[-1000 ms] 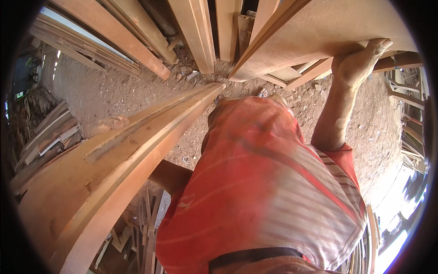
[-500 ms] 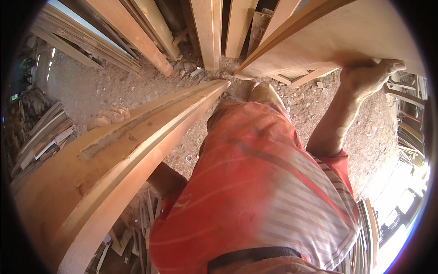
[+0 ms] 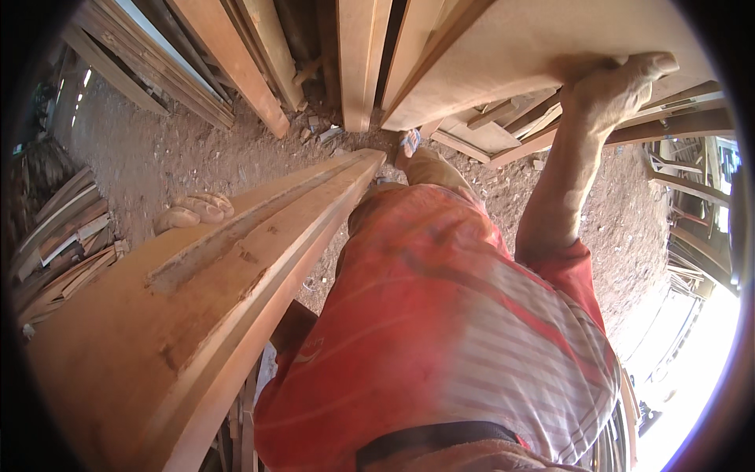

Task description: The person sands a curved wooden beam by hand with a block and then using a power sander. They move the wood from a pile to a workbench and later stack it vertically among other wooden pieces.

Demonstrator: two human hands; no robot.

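Note:
At left, a long wooden board (image 3: 236, 252) with a groove along its face slants from the lower left toward my feet. My left hand (image 3: 195, 211) is closed over its far edge, fingertips lying on the wood; the rest of that hand is hidden behind the board. A wide, pale wooden panel (image 3: 511, 55) leans at the upper right. My right hand (image 3: 617, 90) is at the panel's near edge, closed on it, with one digit stretched along the face. Some of the right fingers are hidden.
Several upright planks (image 3: 363, 63) stand ahead, with a stack of boards (image 3: 149, 59) at the far left. Framed wooden pieces (image 3: 495, 130) lie behind the panel. Scrap strips (image 3: 75, 228) are piled at left. The dirt floor (image 3: 613, 204) carries wood chips.
The panel and my right hand have shifted up and left, exposing more framed pieces behind. The grooved board has moved slightly; my left hand stays on it.

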